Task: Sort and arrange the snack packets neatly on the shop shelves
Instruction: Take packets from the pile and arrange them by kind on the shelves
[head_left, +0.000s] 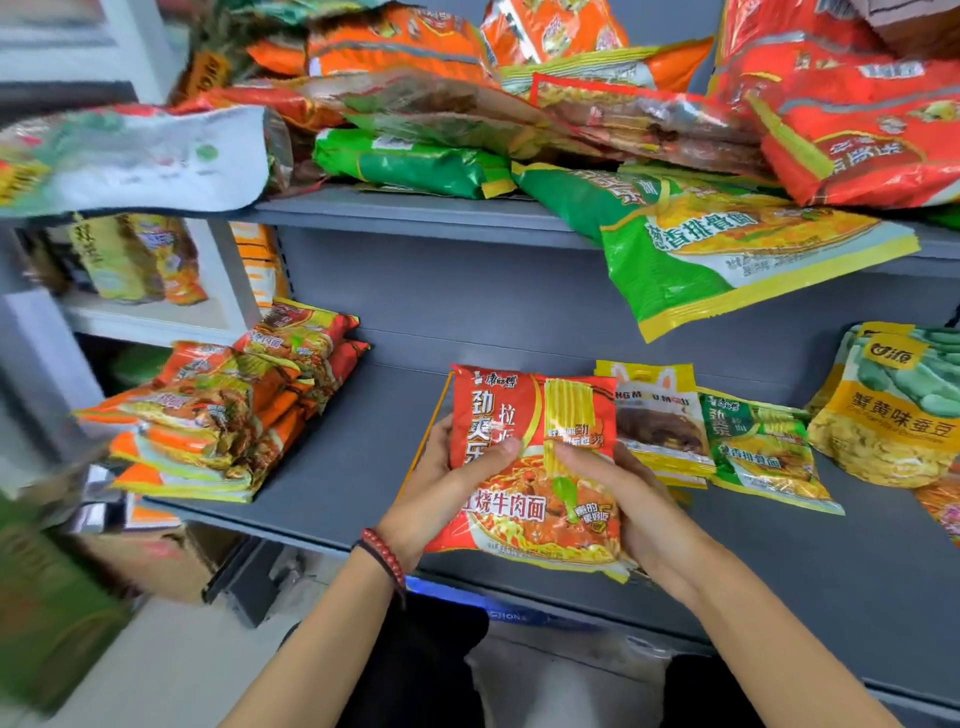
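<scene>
The noodle packet (530, 457) is red and orange with white lettering, a panel of yellow stripes and a yellow bottom edge; the shelf (363, 441) under it is plain grey. The stack of packets (218, 415) at the left is orange, red and yellow, the big overhanging packet (727, 249) green with a yellow border, and the bean bag (893, 410) yellow below and pale green above. The bead bracelet (387, 558) is dark red

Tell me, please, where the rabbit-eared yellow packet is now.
In the head view, the yellow packet sits on the lower shelf, right of centre, between a small green packet and the red noodle packet held by the left hand and right hand.
</scene>
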